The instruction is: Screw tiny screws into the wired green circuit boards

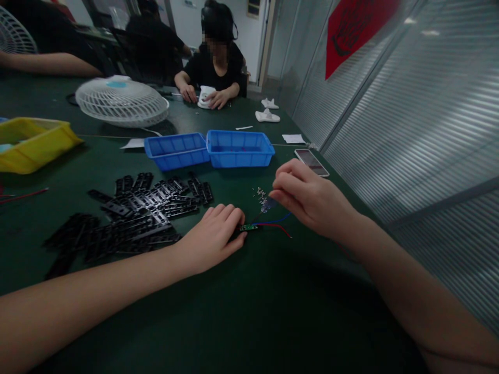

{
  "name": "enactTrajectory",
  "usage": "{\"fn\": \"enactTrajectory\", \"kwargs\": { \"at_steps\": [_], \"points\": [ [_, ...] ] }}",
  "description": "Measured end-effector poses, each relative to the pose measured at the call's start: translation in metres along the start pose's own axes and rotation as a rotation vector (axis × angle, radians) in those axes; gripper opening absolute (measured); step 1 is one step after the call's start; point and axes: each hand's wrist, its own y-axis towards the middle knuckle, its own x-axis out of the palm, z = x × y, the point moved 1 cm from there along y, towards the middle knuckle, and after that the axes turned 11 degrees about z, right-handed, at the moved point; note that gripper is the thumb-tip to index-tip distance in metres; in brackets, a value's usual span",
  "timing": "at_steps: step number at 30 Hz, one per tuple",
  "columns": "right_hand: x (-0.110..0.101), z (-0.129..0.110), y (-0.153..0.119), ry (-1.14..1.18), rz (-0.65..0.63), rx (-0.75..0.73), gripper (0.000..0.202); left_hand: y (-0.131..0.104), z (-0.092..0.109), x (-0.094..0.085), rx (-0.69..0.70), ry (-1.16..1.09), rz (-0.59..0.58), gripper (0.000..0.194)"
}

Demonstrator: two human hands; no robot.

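Observation:
A small green circuit board [249, 227] with red and blue wires lies in a black piece on the table. My left hand [220, 234] has its fingers closed around the left end of that piece. Above and right of the board, my right hand [298, 192] is pinched on a thin tool [268, 204], whose shaft slants down toward the board; its details are blurred. Small screws [260, 195] are scattered just behind the tool. Many black plastic pieces [156, 202] are heaped left of my left hand.
Two blue bins [177, 150] [240, 150] stand behind the heap, a phone [312, 162] to their right. A yellow bin [35, 145] and white fan cover [122, 101] are at left. Across the table, a person [214, 67] handles a white part [205, 97].

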Motion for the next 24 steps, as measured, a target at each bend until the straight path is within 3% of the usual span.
{"fn": "enactTrajectory", "kwargs": {
  "at_steps": [7, 10, 13, 16, 20, 24],
  "points": [
    [0.001, -0.006, -0.001, -0.209, -0.151, 0.106, 0.048, 0.001, 0.0, 0.0, 0.01, 0.0, 0.005, 0.016],
    [0.003, -0.004, -0.002, -0.124, -0.115, 0.077, 0.039, 0.001, 0.0, 0.001, 0.011, 0.01, 0.007, 0.016],
    [0.008, 0.0, -0.003, 0.094, -0.089, -0.014, 0.032, 0.001, 0.0, 0.002, 0.011, 0.011, 0.008, 0.016],
    [0.013, 0.005, -0.005, 0.265, -0.017, -0.014, 0.029, 0.0, 0.0, 0.001, 0.005, 0.005, 0.004, 0.016],
    [0.015, 0.01, -0.007, 0.337, 0.136, 0.01, 0.018, 0.0, -0.001, 0.0, 0.001, -0.011, 0.0, 0.016],
    [0.011, 0.01, -0.005, 0.381, 0.114, 0.017, 0.018, 0.001, -0.001, 0.0, 0.002, -0.006, 0.0, 0.017]
  ]
}}
